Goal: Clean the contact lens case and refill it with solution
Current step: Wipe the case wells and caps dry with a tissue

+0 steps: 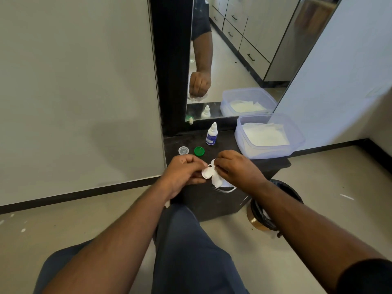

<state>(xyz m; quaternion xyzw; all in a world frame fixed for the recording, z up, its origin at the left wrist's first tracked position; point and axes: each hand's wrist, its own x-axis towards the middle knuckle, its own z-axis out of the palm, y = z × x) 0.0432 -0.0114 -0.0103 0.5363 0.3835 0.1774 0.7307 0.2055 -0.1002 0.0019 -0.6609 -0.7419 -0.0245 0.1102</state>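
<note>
My left hand point(183, 169) holds the white contact lens case point(206, 172) above the front of the small black cabinet top point(229, 148). My right hand point(235, 166) pinches a white tissue point(216, 180) and presses it against the case. Both of the case's caps lie on the cabinet top behind my hands, a clear cap point(183, 150) at the left and a green cap point(199, 151) beside it. A small white solution bottle point(211, 134) with a blue label stands upright farther back, its cap on.
A clear plastic tub point(297, 143) of white tissues sits at the cabinet's right. A mirror point(244, 60) leans behind it. A bin point(254, 217) with a black liner stands on the floor at the right. My knees are below.
</note>
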